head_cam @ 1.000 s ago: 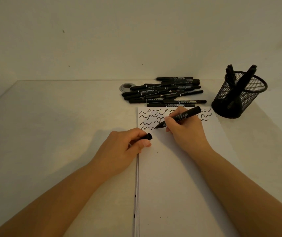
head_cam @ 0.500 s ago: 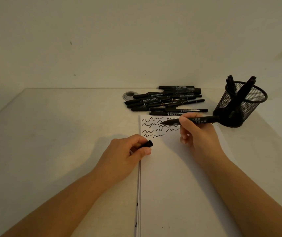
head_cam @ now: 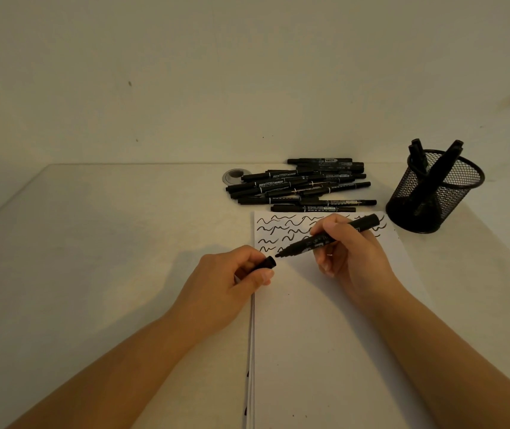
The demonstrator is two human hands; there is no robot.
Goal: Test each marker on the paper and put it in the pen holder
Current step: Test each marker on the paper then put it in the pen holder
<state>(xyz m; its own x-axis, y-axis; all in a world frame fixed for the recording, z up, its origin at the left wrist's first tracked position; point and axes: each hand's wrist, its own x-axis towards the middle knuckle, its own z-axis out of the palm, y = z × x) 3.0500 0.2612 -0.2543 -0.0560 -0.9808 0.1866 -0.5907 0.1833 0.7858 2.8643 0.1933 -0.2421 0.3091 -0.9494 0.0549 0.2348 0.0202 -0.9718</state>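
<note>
Since the head view is the only one I have, I read everything from it: my right hand (head_cam: 352,258) grips an uncapped black marker (head_cam: 328,238) by the middle of its barrel, tilted so the tip points down and to the left, straight at the cap (head_cam: 267,263) that my left hand (head_cam: 232,283) pinches between thumb and fingers. The cap's open mouth faces the tip with only a small gap between them, which I judge to be the line-up for recapping. Both hands hover over the top of the paper (head_cam: 324,335), a stack whose top sheet carries rows of black squiggles (head_cam: 278,230), so the testing strokes sit right where the marker works. Behind the paper, on the tabletop (head_cam: 108,243), lies the pile of markers (head_cam: 303,187) not yet in the holder, kept within easy reach; two barrels read "TWIN MARKER" in white, while the other print is too small for me to read. A round grey object (head_cam: 230,174) peeks out behind the pile. The mesh pen holder (head_cam: 436,193) stands at the right, just beside the paper's far corner, with a few markers leaning inside, handy for my right hand.
</note>
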